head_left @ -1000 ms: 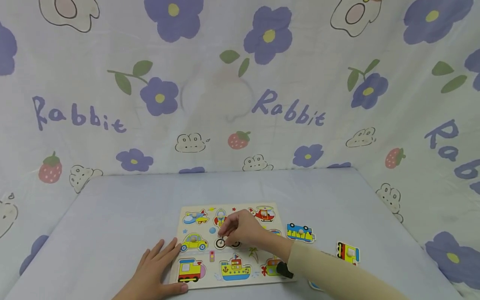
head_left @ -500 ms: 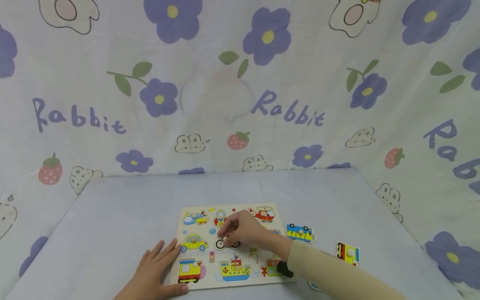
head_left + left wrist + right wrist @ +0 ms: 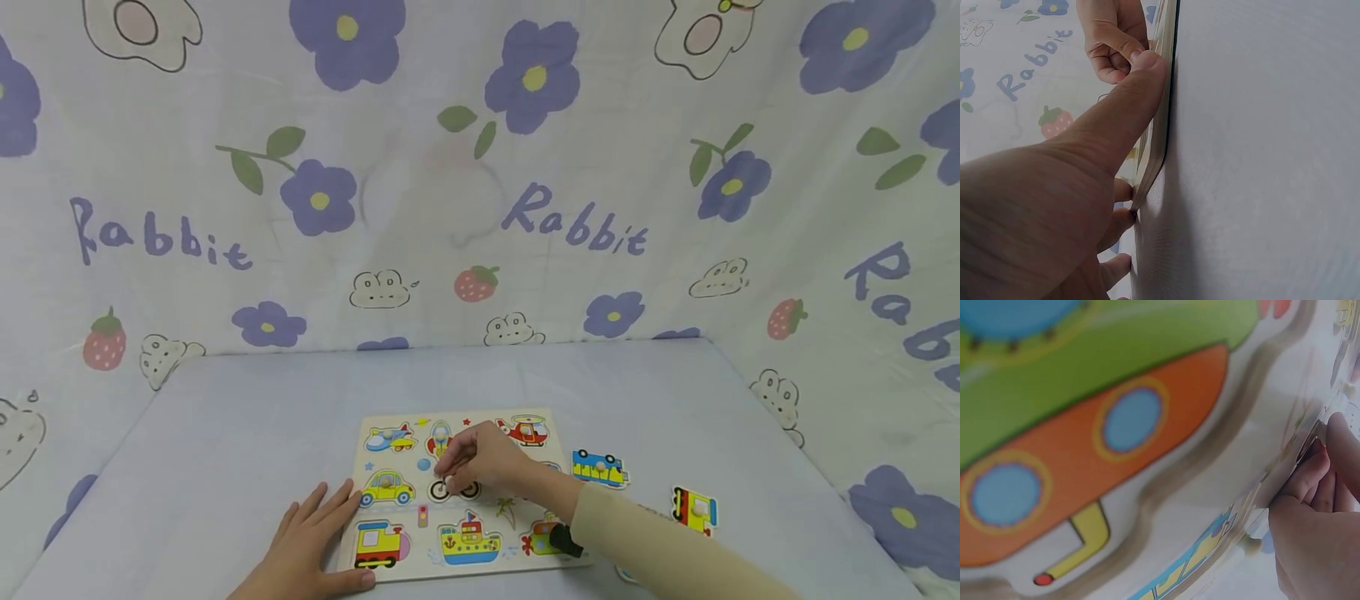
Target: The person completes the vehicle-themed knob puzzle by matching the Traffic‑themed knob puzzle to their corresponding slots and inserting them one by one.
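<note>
A wooden puzzle board [image 3: 420, 571] with printed vehicles lies on the table. My right hand [image 3: 487, 458] is over its middle, with thumb and fingers pinched together at the bicycle piece [image 3: 441, 488]; the hand covers the piece's upper part and knob. In the right wrist view, the right hand [image 3: 1316, 512] is low at the board beyond the printed submarine [image 3: 1097, 425]. My left hand [image 3: 303, 542] rests at the board's near left corner, fingers spread. The left wrist view shows the left thumb [image 3: 1122, 106] on the board's edge and the other fingers along its side.
Knobbed plane [image 3: 390, 437], rocket [image 3: 441, 433], helicopter [image 3: 527, 430] and car [image 3: 387, 487] pieces sit in the board. Right of it lie a bus piece [image 3: 600, 468] and a train piece [image 3: 693, 510]. Another piece [image 3: 627, 575] shows partly below the right sleeve [image 3: 660, 537]. A patterned curtain [image 3: 435, 208] hangs behind.
</note>
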Demonstrator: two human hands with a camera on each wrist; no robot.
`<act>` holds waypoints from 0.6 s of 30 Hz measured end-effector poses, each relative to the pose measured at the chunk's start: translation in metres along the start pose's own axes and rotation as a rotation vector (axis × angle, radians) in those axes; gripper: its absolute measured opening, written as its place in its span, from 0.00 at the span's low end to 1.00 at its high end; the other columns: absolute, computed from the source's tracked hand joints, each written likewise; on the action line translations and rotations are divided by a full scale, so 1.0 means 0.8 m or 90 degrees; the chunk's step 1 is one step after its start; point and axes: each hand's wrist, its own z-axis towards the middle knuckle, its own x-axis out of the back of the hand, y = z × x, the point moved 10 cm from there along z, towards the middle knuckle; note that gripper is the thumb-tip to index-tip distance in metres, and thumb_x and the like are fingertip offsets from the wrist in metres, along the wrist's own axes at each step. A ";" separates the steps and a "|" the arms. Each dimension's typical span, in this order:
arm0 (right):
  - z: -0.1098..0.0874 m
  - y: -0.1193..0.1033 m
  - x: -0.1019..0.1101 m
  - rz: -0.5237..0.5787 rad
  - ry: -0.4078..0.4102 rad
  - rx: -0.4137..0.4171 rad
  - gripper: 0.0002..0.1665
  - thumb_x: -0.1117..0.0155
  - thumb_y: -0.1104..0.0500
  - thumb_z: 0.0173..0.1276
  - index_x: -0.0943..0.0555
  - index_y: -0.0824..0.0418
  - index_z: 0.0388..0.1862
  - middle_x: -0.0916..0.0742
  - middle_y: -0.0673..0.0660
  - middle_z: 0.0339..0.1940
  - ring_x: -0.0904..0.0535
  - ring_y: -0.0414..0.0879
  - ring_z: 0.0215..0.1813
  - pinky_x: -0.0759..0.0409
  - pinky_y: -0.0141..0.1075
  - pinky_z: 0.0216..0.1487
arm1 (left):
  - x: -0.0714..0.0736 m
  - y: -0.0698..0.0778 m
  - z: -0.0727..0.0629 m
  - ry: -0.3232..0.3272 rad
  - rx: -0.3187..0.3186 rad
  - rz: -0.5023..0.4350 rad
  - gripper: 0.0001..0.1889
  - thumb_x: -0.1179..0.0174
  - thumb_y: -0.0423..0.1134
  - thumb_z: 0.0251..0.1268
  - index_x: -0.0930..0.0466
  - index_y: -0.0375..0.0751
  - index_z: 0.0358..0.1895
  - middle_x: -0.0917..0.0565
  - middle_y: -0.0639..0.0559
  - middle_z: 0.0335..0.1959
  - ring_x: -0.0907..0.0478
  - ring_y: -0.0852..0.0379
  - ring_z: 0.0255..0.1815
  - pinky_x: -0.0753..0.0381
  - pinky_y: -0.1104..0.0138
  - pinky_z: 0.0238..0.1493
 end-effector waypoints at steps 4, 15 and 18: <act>0.002 0.004 0.000 -0.011 0.014 -0.013 0.11 0.24 0.76 0.49 0.14 0.67 0.32 0.11 0.57 0.32 0.14 0.48 0.34 0.16 0.33 0.37 | 0.001 0.000 -0.002 -0.002 -0.004 0.001 0.59 0.28 0.71 0.35 0.34 0.43 0.74 0.39 0.47 0.75 0.56 0.35 0.76 0.64 0.34 0.69; 0.001 0.001 0.001 0.010 0.022 -0.003 0.12 0.26 0.78 0.48 0.14 0.71 0.33 0.11 0.62 0.33 0.14 0.54 0.35 0.16 0.36 0.37 | 0.004 0.001 -0.001 0.000 -0.011 -0.007 0.58 0.29 0.72 0.36 0.34 0.44 0.74 0.39 0.48 0.75 0.56 0.37 0.77 0.64 0.36 0.70; -0.001 -0.002 0.001 0.015 0.024 -0.010 0.12 0.26 0.79 0.48 0.15 0.72 0.33 0.12 0.64 0.33 0.14 0.56 0.36 0.16 0.36 0.36 | 0.004 0.002 -0.001 0.001 -0.011 -0.011 0.58 0.29 0.72 0.36 0.34 0.44 0.74 0.39 0.48 0.75 0.56 0.36 0.77 0.64 0.36 0.70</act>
